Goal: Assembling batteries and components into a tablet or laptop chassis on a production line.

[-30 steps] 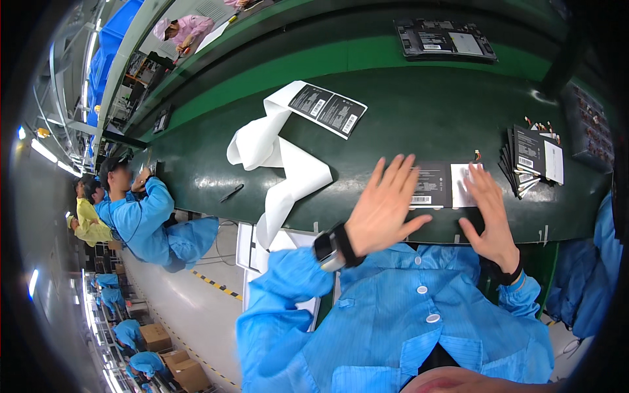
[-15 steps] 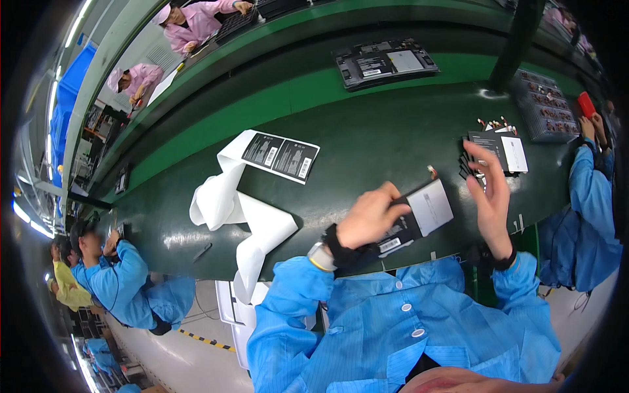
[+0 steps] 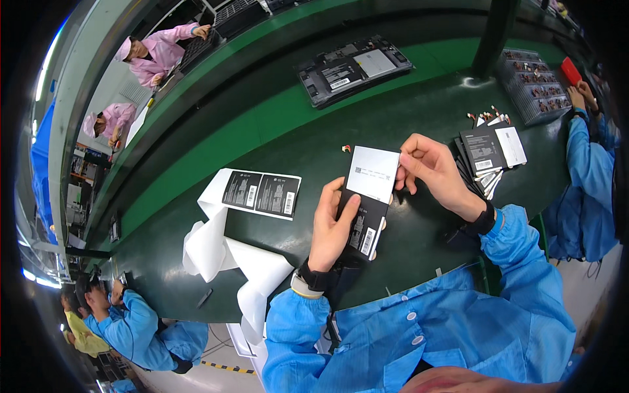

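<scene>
A flat battery pack (image 3: 369,190), half white and half black-labelled, is held tilted above the bench by my left hand (image 3: 333,226), its thumb across the black part and fingers along the edge. A small red-and-white connector (image 3: 346,149) sticks out beside its top left corner. My right hand (image 3: 434,171) pinches at the pack's upper right corner with thumb and forefinger. To the right lies a fanned stack of similar battery packs (image 3: 488,149) with wire connectors. Left of my hands, a strip of black labels (image 3: 261,194) ends a crumpled white backing paper (image 3: 252,259).
On the green bench (image 3: 275,154), a tablet-like device (image 3: 354,69) lies open at the far side. Clear trays of small parts (image 3: 536,87) are stacked at the far right, beside a co-worker's hands. A dark slim tool (image 3: 204,298) rests near the left front edge. A green post (image 3: 493,39) rises at the back.
My left hand has raised and turned the battery pack upright. My right hand has moved left from near the stack to the pack's corner. The view has shifted.
</scene>
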Demonstrator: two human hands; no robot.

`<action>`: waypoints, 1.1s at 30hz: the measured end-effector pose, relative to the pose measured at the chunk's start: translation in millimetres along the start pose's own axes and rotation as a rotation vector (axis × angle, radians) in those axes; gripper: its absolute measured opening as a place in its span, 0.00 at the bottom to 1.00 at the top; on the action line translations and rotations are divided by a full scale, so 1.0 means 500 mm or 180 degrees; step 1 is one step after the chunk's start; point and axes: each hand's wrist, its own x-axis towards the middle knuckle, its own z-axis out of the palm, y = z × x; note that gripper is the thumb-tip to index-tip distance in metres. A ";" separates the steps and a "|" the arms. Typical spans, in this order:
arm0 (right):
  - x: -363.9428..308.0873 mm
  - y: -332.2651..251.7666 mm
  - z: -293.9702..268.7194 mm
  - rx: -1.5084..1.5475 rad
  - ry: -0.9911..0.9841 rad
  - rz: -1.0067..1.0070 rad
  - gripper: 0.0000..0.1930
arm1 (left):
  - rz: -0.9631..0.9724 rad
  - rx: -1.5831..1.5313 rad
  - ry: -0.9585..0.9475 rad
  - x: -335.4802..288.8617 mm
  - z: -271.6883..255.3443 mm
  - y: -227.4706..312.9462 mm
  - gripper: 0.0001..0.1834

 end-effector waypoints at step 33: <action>-0.193 0.032 -0.071 0.0151 0.0666 0.0728 0.09 | -0.0370 0.1769 0.0747 0.290 -0.125 0.236 0.20</action>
